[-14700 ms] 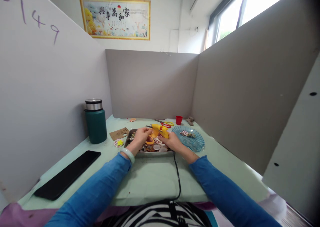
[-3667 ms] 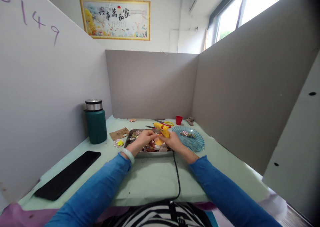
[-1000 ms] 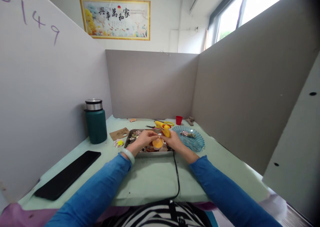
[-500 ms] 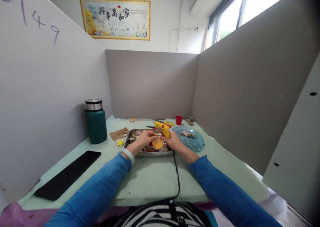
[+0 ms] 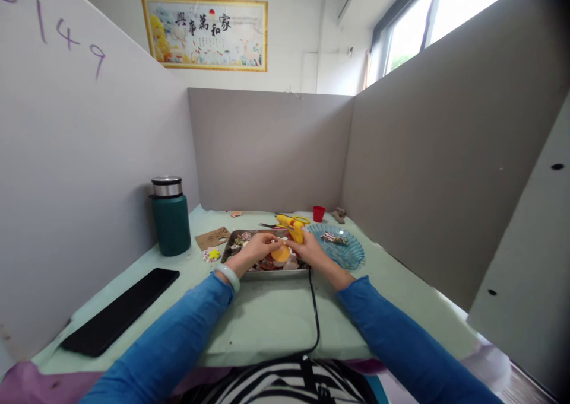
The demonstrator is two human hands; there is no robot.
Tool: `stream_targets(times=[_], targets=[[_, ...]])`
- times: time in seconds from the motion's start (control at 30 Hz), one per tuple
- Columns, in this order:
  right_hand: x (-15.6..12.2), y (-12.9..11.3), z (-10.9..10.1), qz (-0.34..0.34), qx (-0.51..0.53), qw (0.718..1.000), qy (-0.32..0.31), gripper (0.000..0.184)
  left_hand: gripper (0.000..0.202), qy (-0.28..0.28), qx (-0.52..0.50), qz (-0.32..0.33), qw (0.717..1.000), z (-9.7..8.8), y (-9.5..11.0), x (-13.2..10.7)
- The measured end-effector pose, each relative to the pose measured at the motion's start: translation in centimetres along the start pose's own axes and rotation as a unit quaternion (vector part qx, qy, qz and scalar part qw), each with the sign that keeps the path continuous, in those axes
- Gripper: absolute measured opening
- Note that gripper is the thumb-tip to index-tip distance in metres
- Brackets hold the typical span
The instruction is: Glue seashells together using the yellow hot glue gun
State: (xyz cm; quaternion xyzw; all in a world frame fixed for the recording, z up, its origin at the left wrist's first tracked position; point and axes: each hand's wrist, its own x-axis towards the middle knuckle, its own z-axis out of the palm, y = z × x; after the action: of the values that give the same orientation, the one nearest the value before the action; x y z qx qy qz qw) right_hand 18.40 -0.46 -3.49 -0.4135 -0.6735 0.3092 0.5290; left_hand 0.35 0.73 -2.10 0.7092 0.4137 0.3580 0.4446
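Between my hands, above a metal tray [image 5: 267, 275] of mixed shells and small pieces, is a flat round orange disc [image 5: 280, 253]. My left hand [image 5: 258, 248] pinches the disc's upper left edge, fingers closed. My right hand [image 5: 312, 253] is closed around a yellow glue gun [image 5: 291, 226], whose body points up and to the left. The right fingertips also meet the disc's upper edge. Something small and pale shows between the fingertips, too small to name. From the tray's right side a black cord [image 5: 316, 315] runs down to the table edge.
A blue glass plate [image 5: 354, 255] with small decorated pieces stands right of the tray. At the left are a green bottle [image 5: 171, 226], a black phone [image 5: 122, 312], brown card [image 5: 209, 239] and a flower-like piece [image 5: 212, 254]. Behind lie yellow-handled scissors [image 5: 301, 220] and a red cup [image 5: 318, 214].
The orange disc has tilted and risen slightly between my fingers. The glue gun has shifted a little to the right. Both forearms stay in place.
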Motion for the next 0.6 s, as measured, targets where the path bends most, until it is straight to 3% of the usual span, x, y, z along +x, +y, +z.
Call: stream_targets(times=[0.33,0.6], targets=[[-0.01,-0.06,-0.04,-0.007,-0.005,1.0,-0.004,0.025,0.045,-0.016,-0.022,0.004,1.0,0.07,0.79,-0.49],[0.16,0.32,-0.03,-0.022,-0.009,1.0,-0.011,0.028,0.044,0.006,0.0,0.005,1.0,-0.04,0.25,-0.13]])
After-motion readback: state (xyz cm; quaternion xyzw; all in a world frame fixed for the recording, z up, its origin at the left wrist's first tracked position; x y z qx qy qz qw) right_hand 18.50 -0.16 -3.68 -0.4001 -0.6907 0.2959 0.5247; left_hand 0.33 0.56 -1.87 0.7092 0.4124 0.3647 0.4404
